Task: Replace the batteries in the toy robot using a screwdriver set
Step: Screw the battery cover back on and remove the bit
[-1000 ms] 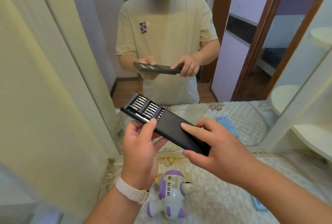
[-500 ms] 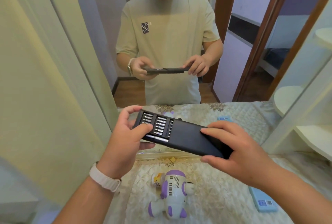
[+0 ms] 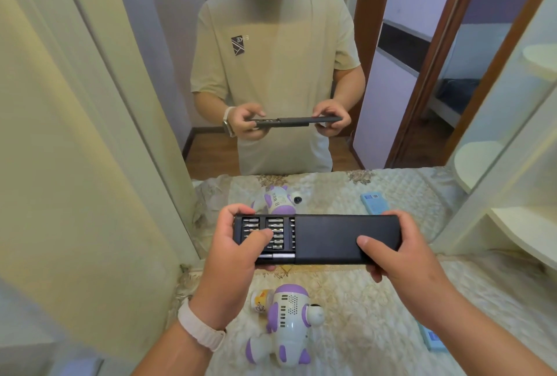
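I hold a black screwdriver set case level in front of me, above the table. Its inner tray is slid out a little on the left, showing rows of metal bits and a driver handle along the near edge. My left hand grips the tray end, thumb lying on the bits. My right hand grips the sleeve end, thumb on top. Below the case, the white and purple toy robot lies on the quilted cloth.
A mirror stands right behind the table and shows a person holding the case. A blue pack lies on the cloth at right. A small yellow and white object sits beside the robot. White shelves rise at right, a cream panel at left.
The case has turned from a slant to level and square to me. The tray is out slightly. My left thumb has moved onto the bits.
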